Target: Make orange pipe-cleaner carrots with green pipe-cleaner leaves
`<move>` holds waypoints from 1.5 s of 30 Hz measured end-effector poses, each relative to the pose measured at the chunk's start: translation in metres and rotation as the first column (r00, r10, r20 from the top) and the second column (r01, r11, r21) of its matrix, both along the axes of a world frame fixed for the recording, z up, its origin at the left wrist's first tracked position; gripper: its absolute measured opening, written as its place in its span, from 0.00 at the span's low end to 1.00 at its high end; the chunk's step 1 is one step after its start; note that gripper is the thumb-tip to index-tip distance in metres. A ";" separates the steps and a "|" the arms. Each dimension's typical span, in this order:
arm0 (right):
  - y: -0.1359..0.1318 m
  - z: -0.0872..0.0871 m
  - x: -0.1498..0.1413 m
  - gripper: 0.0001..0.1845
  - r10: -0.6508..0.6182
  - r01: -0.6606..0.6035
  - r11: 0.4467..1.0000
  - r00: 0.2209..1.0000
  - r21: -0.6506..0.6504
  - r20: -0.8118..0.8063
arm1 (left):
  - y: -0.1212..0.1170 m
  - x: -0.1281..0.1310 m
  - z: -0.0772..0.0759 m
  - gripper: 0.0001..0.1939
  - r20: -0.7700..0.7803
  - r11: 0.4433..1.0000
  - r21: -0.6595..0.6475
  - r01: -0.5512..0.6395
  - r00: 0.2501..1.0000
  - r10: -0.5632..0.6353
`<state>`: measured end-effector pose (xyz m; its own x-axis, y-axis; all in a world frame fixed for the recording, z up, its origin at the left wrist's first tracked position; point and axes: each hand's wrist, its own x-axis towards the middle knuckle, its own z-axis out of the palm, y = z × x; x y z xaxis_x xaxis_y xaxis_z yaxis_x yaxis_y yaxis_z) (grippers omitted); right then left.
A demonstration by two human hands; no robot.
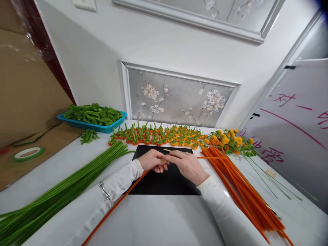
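Observation:
Over a black mat (164,186), my two hands meet at the fingertips. My left hand (153,160) is closed in a pinch on an orange pipe cleaner (118,202), whose long end runs down to the lower left. Fingers bent and closed, my right hand (189,166) presses against the left fingertips. A short orange length (210,157) sticks out rightward beyond it, apparently part of the same strand. The pale tip of a thin stick (167,150) shows above the right index finger; the rest is hidden. What lies exactly between the fingertips is covered.
Green pipe cleaners (69,189) lie left, orange ones (238,191) right. Behind the mat stand rows of small orange and yellow flower heads (179,136). A blue tray (109,128) holds green pieces. Stemmed yellow flowers (227,139) lie back right; green tape (29,153) rests on cardboard.

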<state>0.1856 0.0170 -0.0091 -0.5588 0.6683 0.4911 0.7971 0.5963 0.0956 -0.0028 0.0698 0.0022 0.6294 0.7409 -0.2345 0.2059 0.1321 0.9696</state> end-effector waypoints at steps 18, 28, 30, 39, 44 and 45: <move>-0.005 0.010 -0.014 0.07 -0.030 0.028 0.999 0.990 0.015 0.140 | -0.003 -0.003 0.009 0.07 -0.182 0.960 0.187 0.208 0.968 -0.175; -0.008 0.004 -0.021 0.08 -0.336 0.325 0.939 0.937 -0.113 -0.095 | -0.019 0.009 -0.010 0.06 -0.077 0.558 0.830 -0.018 0.986 0.146; -0.008 0.007 -0.017 0.09 -0.307 0.303 0.951 0.948 -0.055 -0.087 | -0.020 0.011 -0.005 0.04 -0.012 0.690 0.719 -0.084 0.991 0.133; -0.014 0.022 -0.003 0.12 -0.060 0.055 0.971 0.998 0.234 0.014 | -0.010 0.000 0.012 0.22 0.196 0.934 -0.335 0.123 0.979 -0.059; -0.017 0.024 -0.005 0.12 -0.032 0.026 0.977 0.999 0.213 0.025 | -0.011 -0.003 0.011 0.11 0.251 0.962 -0.238 0.132 0.965 -0.070; -0.017 0.023 -0.005 0.12 -0.028 0.026 0.980 1.000 0.198 0.011 | -0.011 -0.003 0.011 0.11 0.233 0.975 -0.191 0.115 0.970 -0.069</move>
